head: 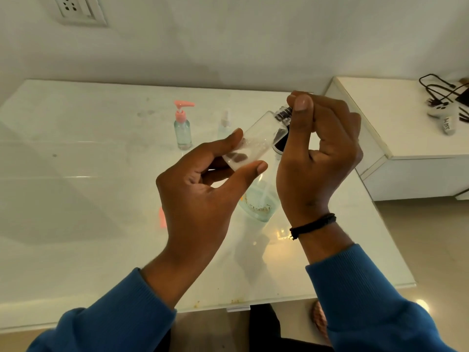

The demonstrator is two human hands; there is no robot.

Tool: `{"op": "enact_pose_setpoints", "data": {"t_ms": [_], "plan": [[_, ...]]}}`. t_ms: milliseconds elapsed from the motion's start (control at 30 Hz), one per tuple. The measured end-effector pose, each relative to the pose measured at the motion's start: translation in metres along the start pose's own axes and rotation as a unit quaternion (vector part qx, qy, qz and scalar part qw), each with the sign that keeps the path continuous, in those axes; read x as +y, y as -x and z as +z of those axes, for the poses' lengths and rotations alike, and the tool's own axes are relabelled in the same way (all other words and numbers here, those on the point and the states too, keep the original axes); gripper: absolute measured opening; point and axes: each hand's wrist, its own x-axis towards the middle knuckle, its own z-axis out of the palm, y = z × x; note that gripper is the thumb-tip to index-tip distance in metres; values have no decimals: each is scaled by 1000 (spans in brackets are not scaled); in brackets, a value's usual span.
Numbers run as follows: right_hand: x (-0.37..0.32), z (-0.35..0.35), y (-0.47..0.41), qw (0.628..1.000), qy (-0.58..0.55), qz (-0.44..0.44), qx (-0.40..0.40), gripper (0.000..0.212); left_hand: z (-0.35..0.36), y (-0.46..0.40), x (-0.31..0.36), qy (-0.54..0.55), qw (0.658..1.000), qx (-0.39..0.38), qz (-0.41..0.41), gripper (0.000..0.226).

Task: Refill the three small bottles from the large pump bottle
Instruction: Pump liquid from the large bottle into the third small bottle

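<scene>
My left hand (203, 189) holds a small clear bottle (256, 138) by its base, tilted with its neck up and to the right. My right hand (322, 148) is pinched at that bottle's threaded neck (283, 114); whether a cap sits under the fingers is hidden. Right under the two hands stands the large clear pump bottle (261, 201) with pale bluish liquid low in it, its dark pump head partly covered. Farther back stand a small bottle with a pink pump (182, 130) and a small clear spray bottle (224, 125).
Everything rests on a white glossy table (88, 174) against a white wall. A small pink item (162, 217) peeks out behind my left hand. A white cabinet (396, 138) at the right carries black cables and a white controller (441, 113).
</scene>
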Motion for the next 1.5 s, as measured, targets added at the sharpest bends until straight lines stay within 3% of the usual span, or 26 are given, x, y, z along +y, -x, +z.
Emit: {"op": "enact_pose_setpoints", "data": {"t_ms": [1500], "plan": [[-2,1,10,999,-17,33,-6,18,-1,-1,-1,-11,1000,-3,1,43]]}}
